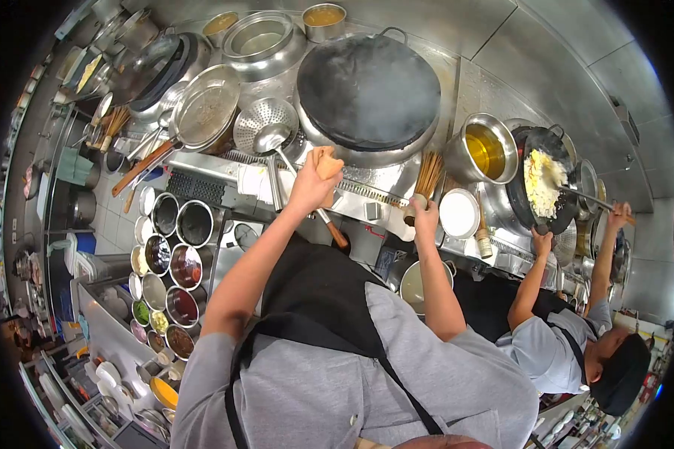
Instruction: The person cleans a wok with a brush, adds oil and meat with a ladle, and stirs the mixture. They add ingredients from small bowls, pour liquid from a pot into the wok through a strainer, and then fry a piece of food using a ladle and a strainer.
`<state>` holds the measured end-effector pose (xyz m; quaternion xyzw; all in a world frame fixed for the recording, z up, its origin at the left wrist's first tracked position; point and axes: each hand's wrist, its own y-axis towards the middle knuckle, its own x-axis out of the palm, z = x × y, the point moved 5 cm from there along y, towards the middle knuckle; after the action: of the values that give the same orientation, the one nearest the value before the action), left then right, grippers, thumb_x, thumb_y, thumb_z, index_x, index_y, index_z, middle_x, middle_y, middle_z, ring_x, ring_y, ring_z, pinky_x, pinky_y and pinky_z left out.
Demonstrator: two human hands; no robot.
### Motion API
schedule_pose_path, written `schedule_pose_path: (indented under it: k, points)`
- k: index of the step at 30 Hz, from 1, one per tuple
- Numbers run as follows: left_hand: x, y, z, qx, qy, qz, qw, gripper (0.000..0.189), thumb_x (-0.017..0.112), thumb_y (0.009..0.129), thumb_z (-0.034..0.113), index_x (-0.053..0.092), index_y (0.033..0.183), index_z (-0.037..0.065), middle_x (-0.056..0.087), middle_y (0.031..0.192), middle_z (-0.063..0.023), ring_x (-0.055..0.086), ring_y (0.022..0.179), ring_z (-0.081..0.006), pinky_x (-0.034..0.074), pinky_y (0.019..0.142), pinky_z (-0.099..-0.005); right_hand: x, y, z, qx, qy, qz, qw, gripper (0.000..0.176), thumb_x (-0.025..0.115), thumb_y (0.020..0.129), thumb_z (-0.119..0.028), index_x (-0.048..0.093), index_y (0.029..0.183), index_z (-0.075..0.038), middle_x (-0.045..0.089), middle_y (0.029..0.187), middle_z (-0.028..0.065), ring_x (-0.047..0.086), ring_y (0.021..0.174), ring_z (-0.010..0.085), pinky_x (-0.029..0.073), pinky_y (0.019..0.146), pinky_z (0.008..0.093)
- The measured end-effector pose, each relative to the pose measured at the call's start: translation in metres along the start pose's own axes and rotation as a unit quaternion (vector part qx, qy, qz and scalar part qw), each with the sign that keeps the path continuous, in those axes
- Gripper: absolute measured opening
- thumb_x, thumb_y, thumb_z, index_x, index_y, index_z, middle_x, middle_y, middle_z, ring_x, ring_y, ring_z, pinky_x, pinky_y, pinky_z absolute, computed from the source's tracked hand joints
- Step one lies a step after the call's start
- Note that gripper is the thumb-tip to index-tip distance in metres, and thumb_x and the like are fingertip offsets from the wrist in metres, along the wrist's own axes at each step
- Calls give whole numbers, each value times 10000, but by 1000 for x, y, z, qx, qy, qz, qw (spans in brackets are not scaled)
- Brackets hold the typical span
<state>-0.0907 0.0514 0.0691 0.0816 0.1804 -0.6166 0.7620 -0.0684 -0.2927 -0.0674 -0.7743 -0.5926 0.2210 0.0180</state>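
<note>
My left hand (311, 187) is closed around a folded tan cloth (328, 165), just in front of the stove's work edge. A metal ladle (272, 138) rests over a perforated strainer (256, 114); its handle passes beneath this hand and ends in a wooden grip. My right hand (425, 218) is wrapped round the bound base of a bamboo wok brush (429, 176), bristles pointing away from me. Ahead, between and beyond both hands, a large black wok (368, 93) sits on the burner, with steam or smoke over its right half.
A pot of yellow oil (484, 150) and a bowl of white contents (459, 213) stand right of the brush. Farther right, a co-worker (554, 352) stirs food in another wok (517, 191). Several seasoning containers (185, 267) are at left, near a mesh strainer (205, 107).
</note>
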Motion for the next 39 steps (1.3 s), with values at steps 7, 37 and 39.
schedule_pose_path:
  k: [7,37,39]
  points:
    - [37,83,11,153,161,-16,975,513,772,840,322,532,1216,70,625,1171,-156,604,1112,-382,489,908,-450,13,31,-231,-140,213,-40,966,492,722,910,-212,536,1297,29,634,1125,123,629,999,205,511,890,330]
    - [23,93,-8,76,176,-77,978,456,718,834,198,512,1227,95,532,1374,-162,551,1247,-348,515,944,-459,127,203,-240,-111,-389,-172,898,453,736,827,-318,700,1187,-46,731,1014,156,710,829,303,559,721,396]
    - [19,90,0,100,160,-48,981,434,727,842,227,517,1193,82,551,1270,-134,581,1161,-364,511,893,-466,123,202,-249,-229,-444,115,859,546,724,820,-405,684,1217,-31,695,1163,236,652,1096,422,504,972,465]
